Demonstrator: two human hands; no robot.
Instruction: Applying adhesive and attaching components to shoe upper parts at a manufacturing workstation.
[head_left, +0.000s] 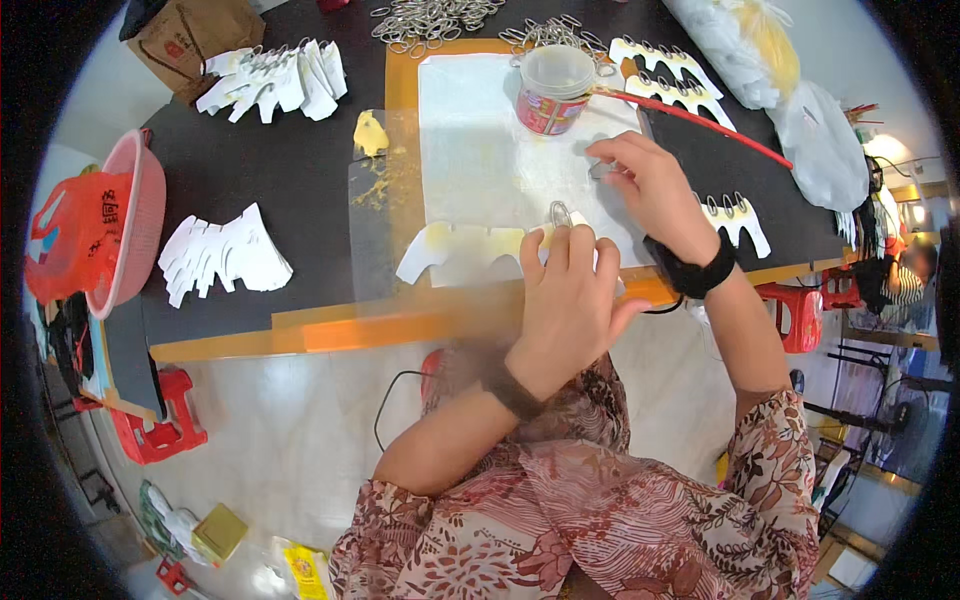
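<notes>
A white cut-out piece with an arched edge [440, 245] and yellowish patches lies along the near edge of the pale sheet [470, 150]. My left hand [565, 290] rests on that piece, fingertips down and thumb spread away; its fingers hide part of it. A metal oval ring [560, 213] stands up at those fingertips. Farther right, my right hand [660, 195] hovers over the sheet, its thumb and forefinger closed on a small grey metal ring [601, 171]. Beyond it is a clear plastic tub [556, 85], with a red stick [700, 121] reaching from its side.
Loose metal rings [425, 22] are heaped at the far edge. White pieces with rings lie far left [280, 80], far right [675, 90] and near right [735, 220]; a plain white stack [225, 250] is at left. A yellow lump [370, 134] and pink basket [135, 220] also show.
</notes>
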